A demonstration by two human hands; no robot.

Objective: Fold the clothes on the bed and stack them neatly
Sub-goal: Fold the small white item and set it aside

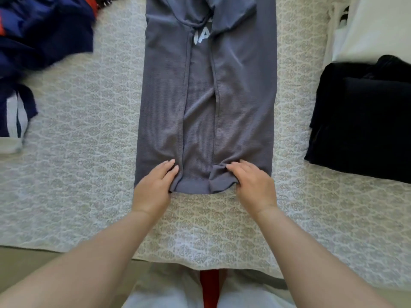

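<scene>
We see a grey shirt [206, 96] lying flat in the middle of the bed [89, 107], which has a cover with a pale patterned print. The two long sides of the shirt are folded inward, so the edges run almost parallel along the centre, with a narrow strip of the shirt between them. Near the far end we see part of a white print, half hidden under the folded sleeves.

Both hands are at the near hem of the shirt. The left hand [155, 183] grips the left corner of the hem; its fingers lie on top of the cloth and the cloth is gathered a little under them. The right hand [251, 183] grips the right part of the hem, with fingers curled over a small bunch of fabric that is wrinkled and slightly raised. The thumbs we cannot see well, they seem to be under the edge.

On the left side of the bed there is a heap of dark blue clothes [44, 32] with red and white parts, not folded, well apart from the shirt. On the right side lies a stack of folded black clothes [364, 121], and behind it some white fabric [378, 25]. At the bottom edge we see the person's own light trousers.
</scene>
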